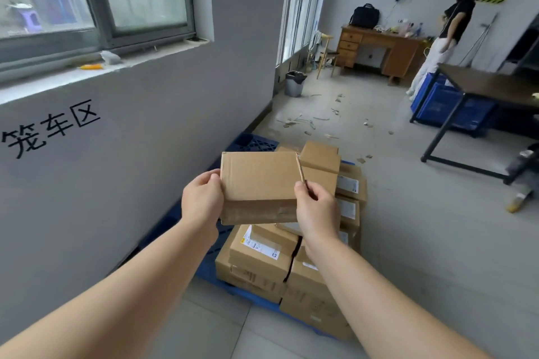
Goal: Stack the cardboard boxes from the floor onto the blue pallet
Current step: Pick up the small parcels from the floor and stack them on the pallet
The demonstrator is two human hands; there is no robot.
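I hold a flat brown cardboard box (258,183) in the air above the pallet stack. My left hand (202,198) grips its left edge and my right hand (316,208) grips its right edge. Below it, several cardboard boxes (262,259) with white labels are stacked on the blue pallet (253,141), which lies along the grey wall. A smaller box (319,154) tops the far end of the stack. The pallet's far corner and its near left strip show bare.
A grey wall with black lettering runs on the left. A dark table (481,87) with blue crates (449,102) under it stands at right. Further back are a wooden desk (379,46), a grey bin (294,83), a standing person (449,35) and cardboard scraps on the floor.
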